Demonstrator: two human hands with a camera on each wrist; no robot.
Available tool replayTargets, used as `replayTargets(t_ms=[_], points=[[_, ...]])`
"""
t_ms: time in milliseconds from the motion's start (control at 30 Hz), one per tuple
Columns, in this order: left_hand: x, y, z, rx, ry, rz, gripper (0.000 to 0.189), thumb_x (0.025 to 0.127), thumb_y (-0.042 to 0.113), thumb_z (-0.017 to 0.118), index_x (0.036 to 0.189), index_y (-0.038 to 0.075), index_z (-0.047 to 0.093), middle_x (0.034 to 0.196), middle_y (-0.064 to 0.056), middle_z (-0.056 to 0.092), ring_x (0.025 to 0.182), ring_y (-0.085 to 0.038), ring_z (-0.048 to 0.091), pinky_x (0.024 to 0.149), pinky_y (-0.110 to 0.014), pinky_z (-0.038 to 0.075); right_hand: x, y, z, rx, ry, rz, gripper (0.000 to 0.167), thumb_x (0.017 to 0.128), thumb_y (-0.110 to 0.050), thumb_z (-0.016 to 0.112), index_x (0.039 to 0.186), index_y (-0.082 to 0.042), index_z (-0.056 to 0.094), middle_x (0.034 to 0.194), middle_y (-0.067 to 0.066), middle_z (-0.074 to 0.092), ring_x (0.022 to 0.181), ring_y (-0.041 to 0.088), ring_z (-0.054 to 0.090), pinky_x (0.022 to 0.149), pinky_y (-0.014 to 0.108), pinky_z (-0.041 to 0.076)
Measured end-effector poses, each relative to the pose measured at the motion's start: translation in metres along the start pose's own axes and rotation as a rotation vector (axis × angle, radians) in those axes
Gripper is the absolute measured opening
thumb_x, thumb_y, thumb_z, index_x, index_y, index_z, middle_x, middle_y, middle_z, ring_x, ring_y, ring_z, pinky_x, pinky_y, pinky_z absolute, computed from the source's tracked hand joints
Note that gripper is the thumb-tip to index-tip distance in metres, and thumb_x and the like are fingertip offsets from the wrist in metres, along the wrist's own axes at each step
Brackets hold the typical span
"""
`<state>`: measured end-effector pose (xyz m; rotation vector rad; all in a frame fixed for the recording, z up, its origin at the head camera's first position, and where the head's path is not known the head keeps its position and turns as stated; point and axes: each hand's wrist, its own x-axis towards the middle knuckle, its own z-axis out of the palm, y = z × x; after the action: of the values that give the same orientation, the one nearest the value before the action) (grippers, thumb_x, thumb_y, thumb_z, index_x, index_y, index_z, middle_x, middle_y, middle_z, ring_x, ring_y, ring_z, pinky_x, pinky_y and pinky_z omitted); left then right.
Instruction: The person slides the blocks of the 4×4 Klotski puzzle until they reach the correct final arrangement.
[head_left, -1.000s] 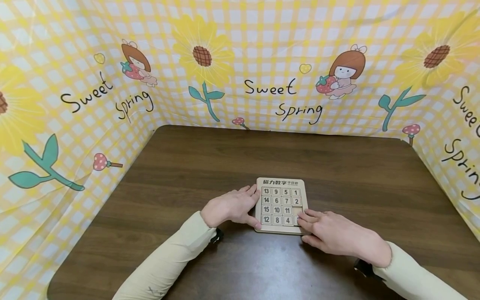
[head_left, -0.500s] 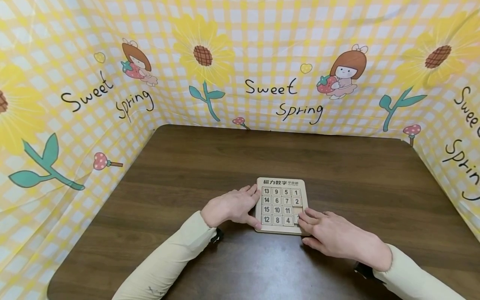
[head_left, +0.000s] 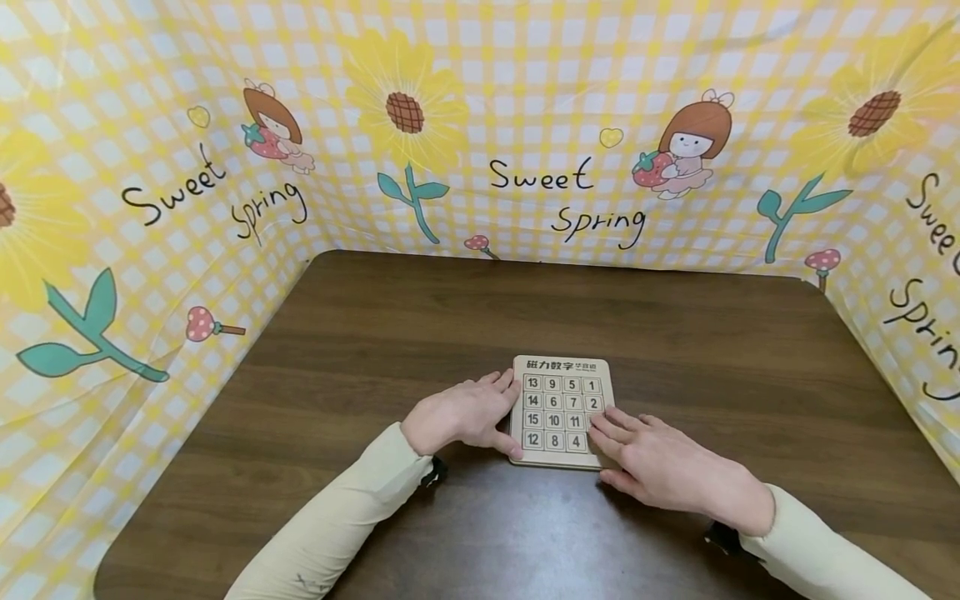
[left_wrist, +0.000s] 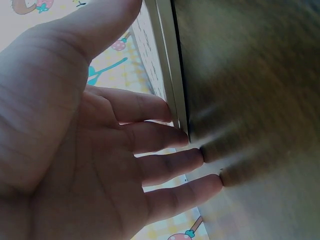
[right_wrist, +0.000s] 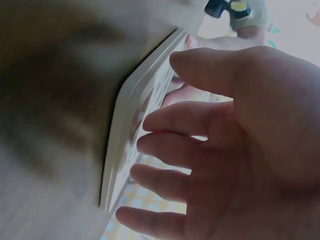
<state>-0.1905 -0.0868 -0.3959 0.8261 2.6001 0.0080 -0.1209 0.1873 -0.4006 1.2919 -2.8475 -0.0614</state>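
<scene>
A wooden sliding number puzzle lies flat on the brown table, its numbered tiles set in rows under a line of printed characters. Along its left side rests my left hand, thumb on the near left corner and fingertips against the edge. In the left wrist view the fingers are nearly straight. My right hand reaches over the right edge, fingertips on the right column below tile 2. Those fingers hide the lower right cells. The right wrist view shows the right fingers extended over the puzzle face, thumb apart.
The dark wood table extends around the puzzle on all sides. A yellow checked cloth with flowers and lettering stands behind it and along both sides. Dark wrist bands show under both cuffs.
My right hand has shifted slightly up and left over the puzzle's right column. The gap below tile 2, visible before, is now covered by its fingers. The left hand stays put.
</scene>
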Motion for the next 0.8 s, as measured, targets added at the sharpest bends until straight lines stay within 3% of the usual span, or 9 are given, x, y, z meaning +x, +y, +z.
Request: replayTargets(t_ms=[167,300,800], points=[[0.001,0.0,0.0,0.017,0.0,0.001,0.103,0.081,0.064,0.067,0.156,0.007,0.024,0.164,-0.013,0.019,0.151,-0.031,0.023,0.119,-0.047,0.03,0.001,-0.011,-0.001,0.016,-0.028,-0.061,0.055,0.095,-0.039,0.06,0.139,-0.006,0.055,0.145,0.013,0.054,0.137,0.033,0.048,0.099,0.054,0.048],[0.001,0.001,0.0,0.022,-0.002,0.003,0.103,0.081,0.064,0.067,0.156,0.006,0.025,0.164,-0.014,0.02,0.151,-0.031,0.023,0.118,-0.048,0.031,0.002,-0.014,0.001,0.02,-0.044,-0.064,0.054,0.096,-0.038,0.06,0.14,-0.008,0.054,0.146,0.011,0.053,0.137,0.031,0.048,0.1,0.053,0.048],[0.002,0.001,-0.001,0.009,-0.014,-0.008,0.104,0.081,0.064,0.067,0.156,0.007,0.023,0.164,-0.014,0.017,0.152,-0.03,0.02,0.119,-0.05,0.03,-0.006,0.002,-0.009,0.0,-0.012,-0.074,0.035,0.095,-0.031,0.061,0.123,-0.011,0.066,0.13,0.011,0.066,0.125,0.03,0.059,0.089,0.054,0.052]])
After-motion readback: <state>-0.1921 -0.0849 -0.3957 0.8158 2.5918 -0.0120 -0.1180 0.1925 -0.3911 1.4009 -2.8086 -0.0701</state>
